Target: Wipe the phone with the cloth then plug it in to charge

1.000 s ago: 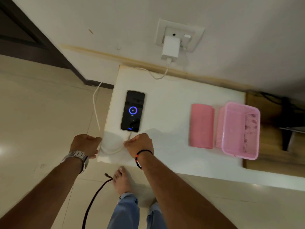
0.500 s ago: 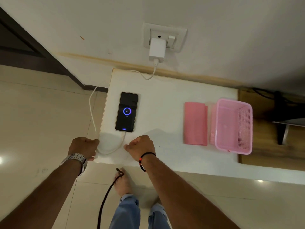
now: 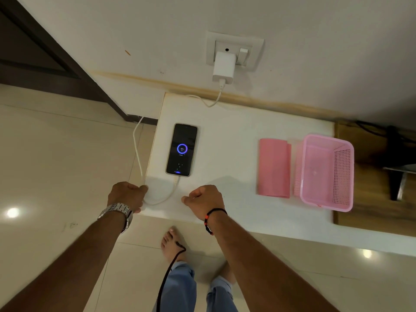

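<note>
One pink perforated basket [image 3: 324,172], upright near the right edge of the white table [image 3: 236,136], beside a wooden surface [image 3: 371,199]; dark doorframe [image 3: 45,52] far left; black cord [image 3: 168,273] dangling over the tiled floor [image 3: 56,165].

Your bare arms, wrist wear and jeans

Your left wrist carries a silver metal-link watch [image 3: 117,213]; your right, a black cord bracelet [image 3: 212,218] with red-orange beads. You wear light blue jeans [image 3: 180,287], feet bare.

White desk [image 3: 236,140] against wall: phone [image 3: 182,149] face up near left edge, cable [image 3: 166,194] looped at front; pink cloth [image 3: 274,167] touching pink basket [image 3: 325,174] at right.
</note>
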